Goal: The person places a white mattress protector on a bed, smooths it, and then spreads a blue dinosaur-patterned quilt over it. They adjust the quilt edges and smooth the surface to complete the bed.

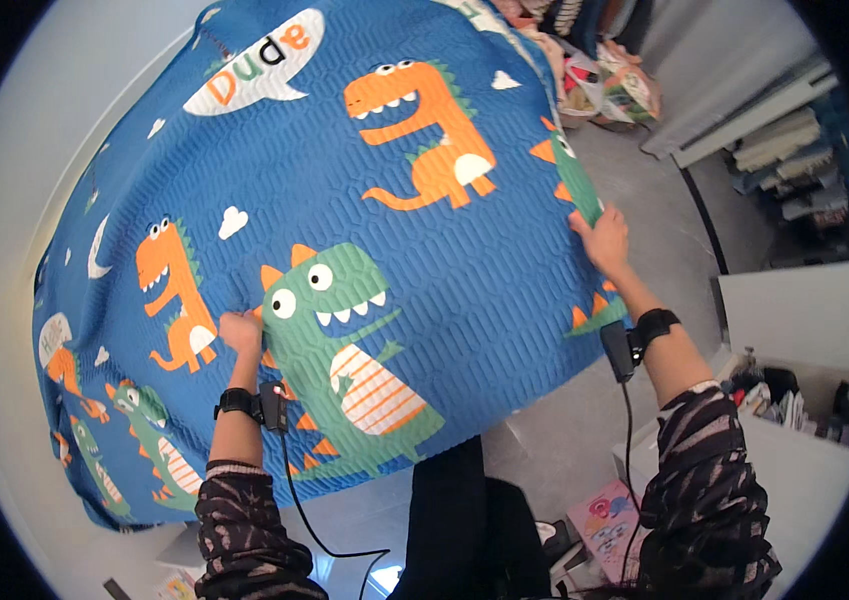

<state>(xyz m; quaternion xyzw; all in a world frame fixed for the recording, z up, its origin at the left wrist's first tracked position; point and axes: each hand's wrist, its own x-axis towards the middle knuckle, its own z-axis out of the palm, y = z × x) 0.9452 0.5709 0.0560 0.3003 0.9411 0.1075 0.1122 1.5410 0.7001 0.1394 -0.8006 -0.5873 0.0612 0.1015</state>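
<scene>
A blue quilted bedspread (462, 285) printed with orange and green dinosaurs spreads out before me. Its right side hangs over an edge, and its near border curves above the floor. My left hand (240, 331) is closed in a fist on the cloth, beside the head of the large green dinosaur; the fingertips are hidden. At the right border, my right hand (604, 236) grips the bedspread, with the thumb on top and the other fingers bent over the side. Each wrist wears a black strap with a small cabled box.
A pale wall (11, 187) runs along the left. Filled plastic bags (623, 86) stand at the far right, near a grey curtain (724, 52). Folded clothes (792, 157) fill a shelf. A white open box (792, 300) and a pink printed box (608, 525) lie nearer, on the right.
</scene>
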